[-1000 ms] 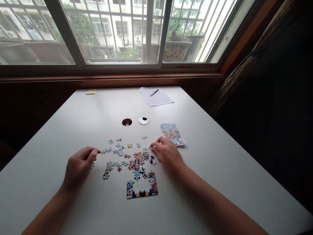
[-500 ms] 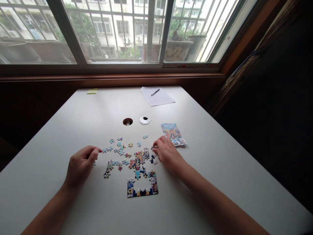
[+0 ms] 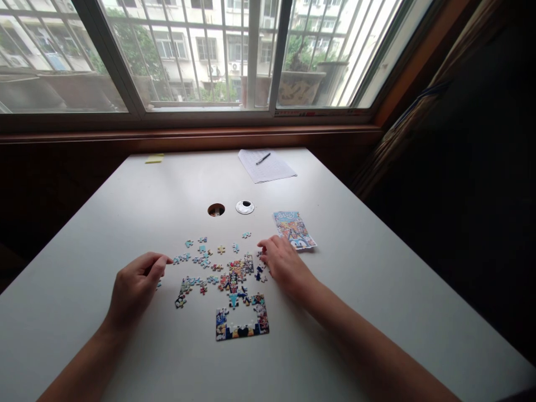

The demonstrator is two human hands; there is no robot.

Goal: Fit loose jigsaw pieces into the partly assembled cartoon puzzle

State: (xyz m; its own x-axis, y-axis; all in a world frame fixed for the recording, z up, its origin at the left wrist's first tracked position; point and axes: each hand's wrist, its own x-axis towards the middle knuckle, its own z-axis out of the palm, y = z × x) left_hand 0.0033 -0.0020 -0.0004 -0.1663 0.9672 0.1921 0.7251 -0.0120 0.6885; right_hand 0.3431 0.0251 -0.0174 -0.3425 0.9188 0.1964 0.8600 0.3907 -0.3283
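Left hand [image 3: 136, 287] curled loosely on the table [image 3: 377, 268], fingertips beside the left edge of the loose pieces [image 3: 209, 262], nothing visibly gripped. Right hand [image 3: 285, 263] palm down, fingers bent onto pieces at the right edge of the scatter; grip cannot be told. Assembled section [image 3: 242, 318] nearer, between both hands; leaflet [image 3: 294, 229] just beyond the right hand.

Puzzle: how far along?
Done: only a joined U-shaped edge block nearest the person. In hand: right hand rests its fingers on loose pieces by the reference picture; left hand is curled beside the scattered pieces. Left: most pieces are still unjoined.
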